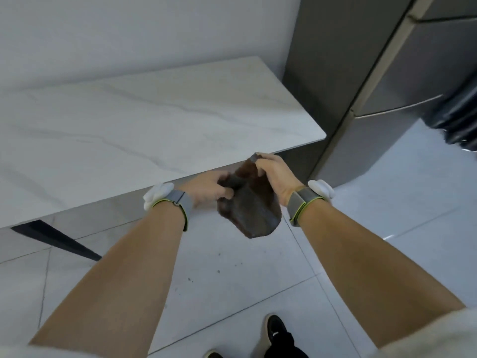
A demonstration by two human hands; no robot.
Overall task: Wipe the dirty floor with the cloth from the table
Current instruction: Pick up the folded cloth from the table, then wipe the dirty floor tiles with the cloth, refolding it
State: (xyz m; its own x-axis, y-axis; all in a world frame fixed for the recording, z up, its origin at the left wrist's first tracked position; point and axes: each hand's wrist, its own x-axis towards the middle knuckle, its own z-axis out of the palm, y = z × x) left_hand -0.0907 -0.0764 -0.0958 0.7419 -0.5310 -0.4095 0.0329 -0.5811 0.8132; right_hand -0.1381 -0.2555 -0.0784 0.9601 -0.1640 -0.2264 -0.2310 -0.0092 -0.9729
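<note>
Cloth off the surface and in both hands; the floor not yet wiped.

The brown cloth [251,202] is held in the air just in front of the near edge of the pale surface [129,120], above the floor [258,293], so fetching it looks done. Dark specks [191,280] lie on the tiles below the cloth, so the wiping itself appears still to come. The left hand [209,188] has its fingers [227,193] curled tight into a bunched part of the cloth. The right hand [276,175] pinches the cloth's top corner, fingers closed around it. The rest of the cloth hangs loose below both hands.
</note>
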